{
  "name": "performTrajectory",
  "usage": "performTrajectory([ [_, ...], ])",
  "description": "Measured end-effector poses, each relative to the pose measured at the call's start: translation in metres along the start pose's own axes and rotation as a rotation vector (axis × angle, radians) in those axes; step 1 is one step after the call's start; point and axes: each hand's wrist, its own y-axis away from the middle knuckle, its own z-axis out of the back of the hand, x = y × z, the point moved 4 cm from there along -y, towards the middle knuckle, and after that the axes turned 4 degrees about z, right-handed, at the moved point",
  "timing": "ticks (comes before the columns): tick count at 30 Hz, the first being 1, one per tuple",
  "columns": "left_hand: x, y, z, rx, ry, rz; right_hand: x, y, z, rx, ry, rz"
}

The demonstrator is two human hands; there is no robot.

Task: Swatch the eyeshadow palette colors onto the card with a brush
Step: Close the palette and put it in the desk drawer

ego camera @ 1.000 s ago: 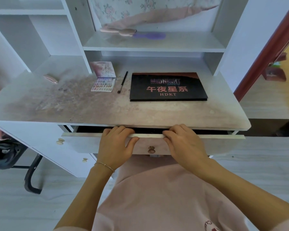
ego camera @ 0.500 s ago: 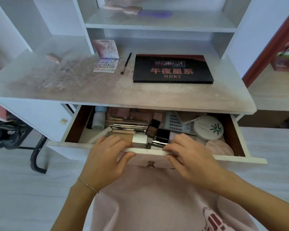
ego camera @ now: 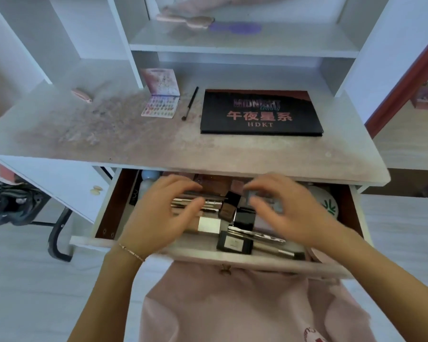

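On the desk top a small open eyeshadow palette [ego camera: 161, 107] shows many coloured pans, its pink lid raised at the back. A thin black brush [ego camera: 190, 103] lies just right of it. Further right lies a large closed black palette [ego camera: 261, 113] with pink lettering. Below the desk top the drawer [ego camera: 247, 257] stands pulled out, full of cosmetics. My left hand [ego camera: 158, 213] and my right hand [ego camera: 284, 208] hover over its contents, blurred, fingers spread, holding nothing. No card is visible.
Inside the drawer lie several brushes [ego camera: 257, 234], dark boxes [ego camera: 234, 245], a small bottle [ego camera: 147, 183] and a round white compact [ego camera: 328, 204]. A pink object [ego camera: 81, 95] lies on the dusty left desk top. A purple brush [ego camera: 235, 27] rests on the shelf above.
The drawer went from nearly closed to fully pulled out. Both hands have left its front edge and moved forward over the items inside.
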Motion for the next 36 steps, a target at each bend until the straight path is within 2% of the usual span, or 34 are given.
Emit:
performTrajectory([
  [2,-0.004,-0.022,0.003,-0.071,-0.061,-0.030,-0.012,-0.026,0.013,-0.133,0.064,-0.004],
  [4,-0.007,-0.044,0.002,-0.115,-0.113,-0.039,-0.026,-0.053,0.018,-0.194,0.188,0.000],
  [11,0.014,-0.084,-0.021,-0.114,-0.275,0.102,-0.068,-0.107,-0.009,0.120,0.567,-0.210],
  [15,0.023,-0.079,-0.018,-0.230,-0.246,0.166,-0.048,-0.085,-0.016,0.137,0.573,-0.152],
  [17,0.025,-0.075,-0.016,-0.268,-0.245,0.212,-0.029,-0.065,-0.017,0.089,0.588,-0.103],
  [20,0.024,-0.067,-0.014,-0.270,-0.216,0.255,-0.007,-0.046,-0.016,0.005,0.512,0.014],
  [22,0.023,-0.057,-0.012,-0.290,-0.197,0.273,-0.005,-0.043,-0.010,-0.055,0.327,0.054],
  [25,0.025,-0.038,-0.009,-0.376,-0.194,0.352,-0.015,-0.044,0.002,-0.119,-0.033,-0.081],
  [27,0.026,-0.026,-0.009,-0.434,-0.098,0.435,-0.023,-0.042,0.002,-0.131,0.143,-0.154],
  [30,0.034,-0.021,-0.016,-0.350,0.147,0.582,-0.026,-0.038,-0.012,0.085,0.518,-0.203],
  [33,0.040,-0.024,-0.022,-0.228,0.459,0.598,-0.017,-0.027,-0.023,0.168,0.550,-0.164],
  [36,0.044,-0.027,-0.027,-0.221,0.615,0.651,-0.005,-0.021,-0.020,0.074,0.501,-0.125],
])
